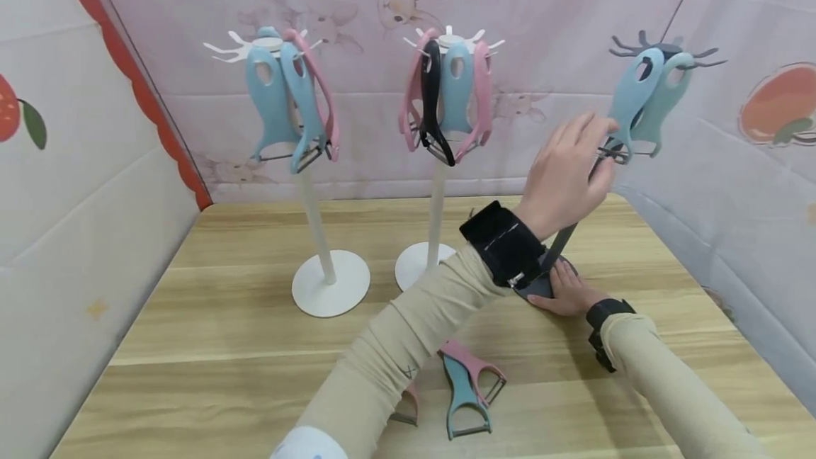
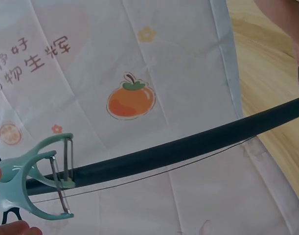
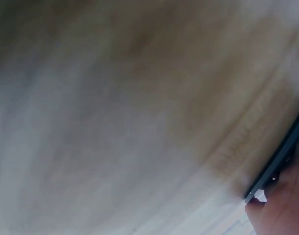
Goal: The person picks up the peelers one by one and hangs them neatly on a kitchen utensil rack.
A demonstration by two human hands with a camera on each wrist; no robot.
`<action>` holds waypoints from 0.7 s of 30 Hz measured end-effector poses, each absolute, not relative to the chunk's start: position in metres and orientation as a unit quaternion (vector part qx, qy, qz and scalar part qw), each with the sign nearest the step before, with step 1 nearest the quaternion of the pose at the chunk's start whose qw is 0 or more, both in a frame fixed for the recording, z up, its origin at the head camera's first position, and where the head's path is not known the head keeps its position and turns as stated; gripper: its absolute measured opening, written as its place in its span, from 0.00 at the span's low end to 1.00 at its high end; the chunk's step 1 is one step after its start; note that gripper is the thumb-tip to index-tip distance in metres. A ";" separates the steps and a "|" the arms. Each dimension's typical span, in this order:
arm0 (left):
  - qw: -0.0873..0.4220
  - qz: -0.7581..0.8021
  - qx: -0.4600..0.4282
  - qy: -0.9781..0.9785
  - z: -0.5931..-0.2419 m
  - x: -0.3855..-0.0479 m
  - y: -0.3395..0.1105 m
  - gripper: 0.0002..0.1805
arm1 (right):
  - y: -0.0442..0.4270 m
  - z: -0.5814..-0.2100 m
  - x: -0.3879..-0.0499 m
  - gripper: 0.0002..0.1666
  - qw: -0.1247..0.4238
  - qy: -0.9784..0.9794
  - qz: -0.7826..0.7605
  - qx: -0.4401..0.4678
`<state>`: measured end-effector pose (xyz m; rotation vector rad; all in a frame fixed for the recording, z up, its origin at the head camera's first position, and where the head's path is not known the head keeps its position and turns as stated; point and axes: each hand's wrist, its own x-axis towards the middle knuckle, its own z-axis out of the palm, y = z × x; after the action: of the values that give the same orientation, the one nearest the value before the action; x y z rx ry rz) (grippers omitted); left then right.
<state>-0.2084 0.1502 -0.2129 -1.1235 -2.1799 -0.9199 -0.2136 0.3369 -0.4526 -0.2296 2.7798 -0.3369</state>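
A dark stand (image 1: 561, 245) at the right carries a light blue peeler (image 1: 637, 91) and a greenish peeler (image 1: 666, 101) on its hooks. My left hand (image 1: 567, 176) is raised beside the blue peeler, fingers loosely extended and fingertips close to it. In the left wrist view, fingertips (image 2: 16, 229) show on either side of the peelers' handles; contact is unclear. My right hand (image 1: 570, 290) rests with straight fingers on the stand's round base (image 1: 532, 290). The right wrist view is blurred, showing only the base's edge (image 3: 279, 159) and part of the hand (image 3: 286, 200).
Two white stands hold pink, blue and black peelers: one at the left (image 1: 331, 282), one in the middle (image 1: 411, 266). On the wooden table (image 1: 223, 346) lie a blue peeler (image 1: 462, 392), a pink peeler (image 1: 474, 363) and another pink one partly under the left sleeve (image 1: 395, 353).
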 end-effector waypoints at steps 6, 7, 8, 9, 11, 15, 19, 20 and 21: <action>0.245 -0.354 -0.416 -0.801 -0.235 -0.202 0.134 0.20 | 0.336 -0.448 -0.213 0.68 0.170 0.976 -0.109 -0.080; 0.244 -0.358 -0.420 -0.797 -0.238 -0.202 0.130 0.20 | 0.336 -0.448 -0.213 0.68 0.172 0.976 -0.105 -0.079; 0.242 -0.362 -0.426 -0.793 -0.242 -0.201 0.126 0.20 | 0.335 -0.447 -0.212 0.68 0.174 0.976 -0.106 -0.079; 0.238 -0.366 -0.430 -0.790 -0.246 -0.199 0.121 0.19 | 0.333 -0.445 -0.212 0.67 0.179 0.975 -0.111 -0.078; 0.231 -0.368 -0.436 -0.788 -0.255 -0.197 0.111 0.19 | 0.331 -0.441 -0.211 0.66 0.188 0.973 -0.114 -0.074; 0.203 -0.363 -0.431 -0.800 -0.273 -0.191 0.087 0.18 | 0.328 -0.435 -0.208 0.64 0.197 0.970 -0.128 -0.070; 0.183 -0.339 -0.420 -0.822 -0.293 -0.186 0.064 0.16 | 0.330 -0.441 -0.209 0.66 0.184 0.972 -0.130 -0.073; 0.182 -0.330 -0.420 -0.826 -0.298 -0.185 0.058 0.16 | 0.331 -0.443 -0.209 0.67 0.181 0.972 -0.130 -0.074; 0.181 -0.319 -0.419 -0.830 -0.303 -0.184 0.053 0.15 | 0.329 -0.442 -0.209 0.67 0.180 0.972 -0.133 -0.075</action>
<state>-0.1841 0.0534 -0.3028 -1.1844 -2.3450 -0.8994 -0.2087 0.3294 -0.4425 -0.2116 2.7470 -0.3746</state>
